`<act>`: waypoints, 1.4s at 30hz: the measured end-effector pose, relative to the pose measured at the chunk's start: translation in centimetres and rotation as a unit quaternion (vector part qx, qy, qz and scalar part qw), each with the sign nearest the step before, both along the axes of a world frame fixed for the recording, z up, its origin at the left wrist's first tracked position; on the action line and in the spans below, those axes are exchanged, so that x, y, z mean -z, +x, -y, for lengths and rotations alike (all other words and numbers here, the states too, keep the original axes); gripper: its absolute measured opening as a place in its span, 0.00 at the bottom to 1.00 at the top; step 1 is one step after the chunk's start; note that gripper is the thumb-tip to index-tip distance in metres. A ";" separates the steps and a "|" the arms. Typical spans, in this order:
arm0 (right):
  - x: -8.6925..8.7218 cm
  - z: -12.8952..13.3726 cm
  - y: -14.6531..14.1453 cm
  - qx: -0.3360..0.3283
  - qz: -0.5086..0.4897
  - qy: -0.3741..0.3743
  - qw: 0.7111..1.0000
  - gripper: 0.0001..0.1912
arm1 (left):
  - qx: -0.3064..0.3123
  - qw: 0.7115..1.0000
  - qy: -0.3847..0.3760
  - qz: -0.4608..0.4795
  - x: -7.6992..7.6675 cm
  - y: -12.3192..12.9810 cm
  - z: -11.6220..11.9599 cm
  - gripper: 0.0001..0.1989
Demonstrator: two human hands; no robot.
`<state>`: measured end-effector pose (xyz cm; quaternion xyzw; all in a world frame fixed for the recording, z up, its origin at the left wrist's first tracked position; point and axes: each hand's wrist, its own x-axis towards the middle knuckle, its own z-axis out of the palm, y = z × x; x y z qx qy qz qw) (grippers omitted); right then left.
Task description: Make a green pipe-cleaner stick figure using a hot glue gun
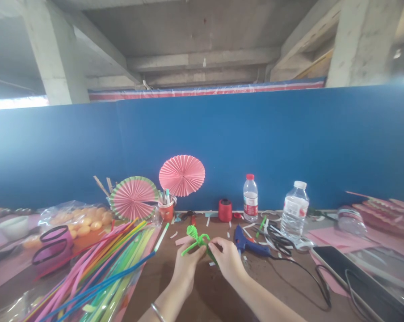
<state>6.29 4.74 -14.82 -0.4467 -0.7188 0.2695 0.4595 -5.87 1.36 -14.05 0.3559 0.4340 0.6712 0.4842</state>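
Just above the brown tabletop, a bright green pipe cleaner shape (199,240) with a coiled top and bent ends is held between both hands. My left hand (187,259) pinches its lower left part, fingers closed. On the other side, my right hand (225,256) has thumb and fingertips closed on its right end, where a darker green piece hangs below the fingers. Nearest to the right hand lies a blue glue gun (249,243). Many loose pipe cleaners (111,273) in pink, yellow, blue and green lie left of the left hand.
Two pleated paper fans (182,175) stand behind by a cup of pens (166,209). A red spool (225,210) and two water bottles (250,199) are at the back. Black cables (314,268) and a dark phone-like slab (359,281) lie right. A blue partition (255,129) closes the rear.
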 end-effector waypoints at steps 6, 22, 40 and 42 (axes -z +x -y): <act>-0.2 0.2 -0.1 -0.005 -0.032 -0.014 0.999 0.11 | 0.049 0.999 0.014 0.010 0.2 0.1 0.1 0.12; 0.2 0.5 -0.3 -0.017 -0.058 -0.027 0.998 0.10 | 0.072 0.996 0.003 0.055 0.7 -0.1 -0.2 0.15; -2.5 -0.6 1.9 0.019 0.085 0.054 0.995 0.11 | 0.065 0.994 -0.046 0.080 1.5 -0.7 -0.8 0.10; -3.4 -2.2 4.6 0.062 0.123 0.058 0.989 0.14 | 0.049 0.994 -0.052 0.084 2.1 -0.8 -1.1 0.10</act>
